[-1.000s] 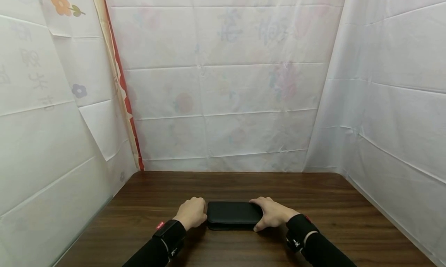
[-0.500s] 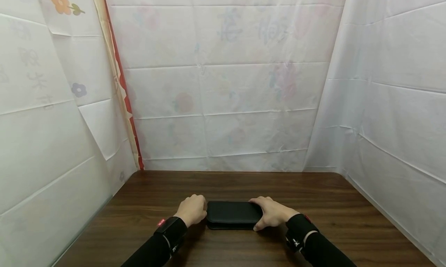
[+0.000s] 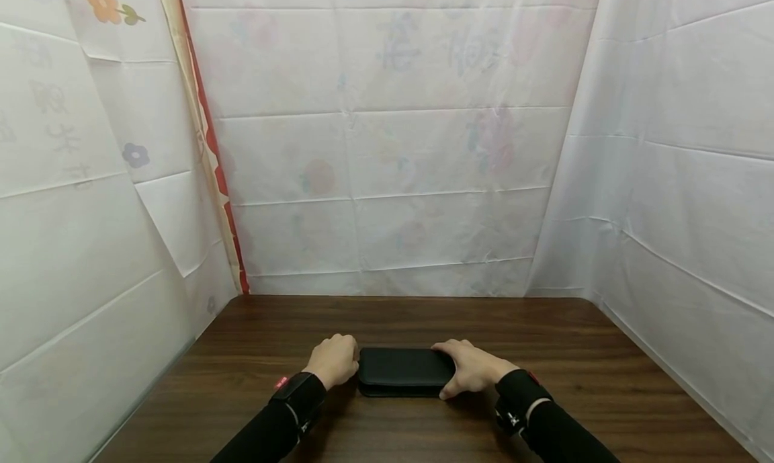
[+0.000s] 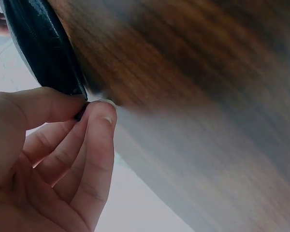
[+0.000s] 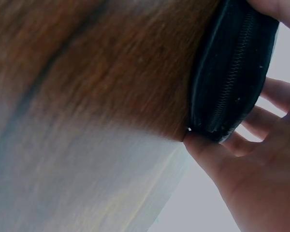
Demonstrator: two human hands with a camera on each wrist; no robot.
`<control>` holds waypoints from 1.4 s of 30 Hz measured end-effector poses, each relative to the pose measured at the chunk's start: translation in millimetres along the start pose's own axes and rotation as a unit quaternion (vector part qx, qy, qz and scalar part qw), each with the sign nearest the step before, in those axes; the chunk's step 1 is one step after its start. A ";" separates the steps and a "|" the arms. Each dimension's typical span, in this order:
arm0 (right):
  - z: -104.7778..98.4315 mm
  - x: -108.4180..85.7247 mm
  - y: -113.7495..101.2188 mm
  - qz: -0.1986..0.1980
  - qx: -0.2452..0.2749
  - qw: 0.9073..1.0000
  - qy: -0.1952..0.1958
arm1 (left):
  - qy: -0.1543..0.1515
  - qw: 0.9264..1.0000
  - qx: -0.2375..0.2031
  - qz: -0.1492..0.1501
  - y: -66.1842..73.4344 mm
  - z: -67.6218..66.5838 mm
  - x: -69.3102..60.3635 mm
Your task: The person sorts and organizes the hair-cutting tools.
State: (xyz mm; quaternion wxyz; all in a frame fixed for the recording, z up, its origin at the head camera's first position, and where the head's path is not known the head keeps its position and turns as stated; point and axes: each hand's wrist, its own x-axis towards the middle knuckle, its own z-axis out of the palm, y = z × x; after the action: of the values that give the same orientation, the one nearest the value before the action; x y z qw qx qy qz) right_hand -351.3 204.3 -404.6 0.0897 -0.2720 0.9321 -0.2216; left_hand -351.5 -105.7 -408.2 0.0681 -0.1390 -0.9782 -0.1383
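A black zippered case lies flat on the wooden table, its long side running left to right. At its left end my left hand pinches a small black tab, which looks like the zipper pull, between thumb and fingertips. My right hand grips the opposite end, thumb on the near edge and fingers toward the far edge. Closed zipper teeth run along the case's side in the right wrist view. Most of the pinched tab is hidden by the fingers.
The brown wood-grain table surrounds the case. White sheets with faint prints hang at the back, left and right. A red-and-cream strip runs down the back left corner.
My left hand has shifted slightly away from me along the left end of the case. The right hand and the case stay nearly where they were.
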 end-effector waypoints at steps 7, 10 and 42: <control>0.1 -0.4 -1.0 -0.002 -0.001 1.000 0.001 | 0.007 1.000 0.002 -0.001 1.0 0.0 1.9; 0.4 -1.0 -1.2 -0.006 -0.001 1.000 0.002 | 0.007 1.000 0.003 0.000 1.4 -0.6 1.7; 1.1 -3.1 3.5 0.004 0.019 1.000 -0.006 | 0.047 0.999 0.015 0.010 -1.2 6.6 6.3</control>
State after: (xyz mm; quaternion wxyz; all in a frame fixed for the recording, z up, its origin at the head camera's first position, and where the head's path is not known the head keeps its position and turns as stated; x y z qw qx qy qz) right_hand -350.0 208.2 -407.1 0.1017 -0.2680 0.9282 -0.2373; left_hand -358.4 -103.4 -413.7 0.1177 -0.1408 -0.9744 -0.1296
